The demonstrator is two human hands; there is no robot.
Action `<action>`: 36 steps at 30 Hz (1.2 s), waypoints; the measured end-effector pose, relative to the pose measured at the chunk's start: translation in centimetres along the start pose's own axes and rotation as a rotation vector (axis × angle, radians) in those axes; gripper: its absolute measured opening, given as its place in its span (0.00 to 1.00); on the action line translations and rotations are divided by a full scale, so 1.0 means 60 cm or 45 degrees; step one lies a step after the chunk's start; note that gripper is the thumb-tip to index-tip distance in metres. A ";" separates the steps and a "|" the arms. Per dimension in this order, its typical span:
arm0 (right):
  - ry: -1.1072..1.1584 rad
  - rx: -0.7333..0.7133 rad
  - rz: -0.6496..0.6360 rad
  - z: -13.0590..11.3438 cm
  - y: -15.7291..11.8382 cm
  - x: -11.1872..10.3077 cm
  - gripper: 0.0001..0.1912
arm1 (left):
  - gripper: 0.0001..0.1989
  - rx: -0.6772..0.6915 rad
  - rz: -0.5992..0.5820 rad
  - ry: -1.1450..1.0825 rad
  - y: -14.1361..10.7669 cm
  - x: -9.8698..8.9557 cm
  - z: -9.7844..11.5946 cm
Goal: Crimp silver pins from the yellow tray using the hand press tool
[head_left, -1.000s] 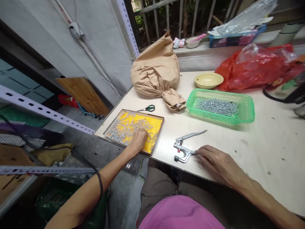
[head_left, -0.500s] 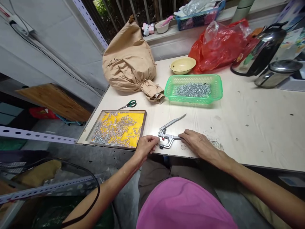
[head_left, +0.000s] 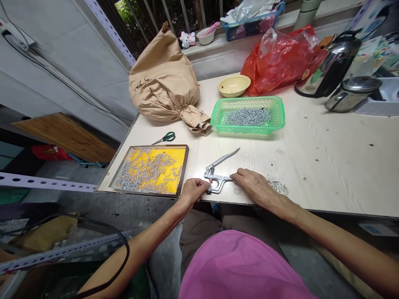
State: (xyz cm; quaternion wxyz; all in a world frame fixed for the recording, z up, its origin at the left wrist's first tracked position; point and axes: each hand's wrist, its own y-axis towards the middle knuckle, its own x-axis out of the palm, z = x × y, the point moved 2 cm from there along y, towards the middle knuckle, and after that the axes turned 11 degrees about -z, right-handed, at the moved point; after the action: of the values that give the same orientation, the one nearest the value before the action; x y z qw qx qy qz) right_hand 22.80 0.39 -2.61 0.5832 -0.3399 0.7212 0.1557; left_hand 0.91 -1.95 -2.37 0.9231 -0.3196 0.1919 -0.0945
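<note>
Metal hand pliers (head_left: 220, 178) with a spring and a red tip lie near the table's front edge, handles spread. My left hand (head_left: 193, 192) is pinched at the jaw end; whatever small thing it holds is hidden by the fingers. My right hand (head_left: 251, 182) has its fingers closed on the end of the lower handle. Left of my left hand sits a shallow tray (head_left: 184, 166) with a yellow bottom, holding many small metal pieces. Behind the pliers stands a green basket (head_left: 249, 130) with more small metal pieces.
Green-handled scissors (head_left: 168, 136) lie behind the tray. A tied brown sack (head_left: 165, 79), a yellow bowl (head_left: 233, 86), a red plastic bag (head_left: 277, 62), a kettle (head_left: 332, 64) and a metal pot (head_left: 352, 93) stand along the back.
My left hand has moved slightly closer in at the jaw of the pliers. The whole view has shifted a little, and my right hand stays at the handle.
</note>
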 end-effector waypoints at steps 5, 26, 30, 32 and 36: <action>0.004 -0.002 -0.055 -0.005 -0.003 -0.011 0.12 | 0.10 -0.031 -0.113 0.129 0.004 -0.008 0.010; -0.180 -0.123 -0.130 0.036 0.081 -0.049 0.41 | 0.13 -0.091 -0.132 0.067 -0.007 -0.005 -0.005; -0.171 -0.092 -0.148 0.032 0.076 -0.050 0.40 | 0.14 -0.070 -0.117 0.092 -0.008 -0.003 -0.009; -0.162 -0.094 -0.141 0.032 0.072 -0.048 0.42 | 0.13 -0.073 -0.113 0.083 -0.010 -0.001 -0.007; -0.132 -0.145 -0.087 0.037 0.063 -0.041 0.45 | 0.11 -0.126 -0.089 0.065 -0.015 0.002 0.000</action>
State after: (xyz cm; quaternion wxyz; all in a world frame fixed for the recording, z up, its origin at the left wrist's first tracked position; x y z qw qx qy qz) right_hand 22.11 5.26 -1.54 0.6046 -0.3884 0.6679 0.1939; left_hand 0.94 -2.69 -1.83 0.8971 -0.3690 0.2085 -0.1250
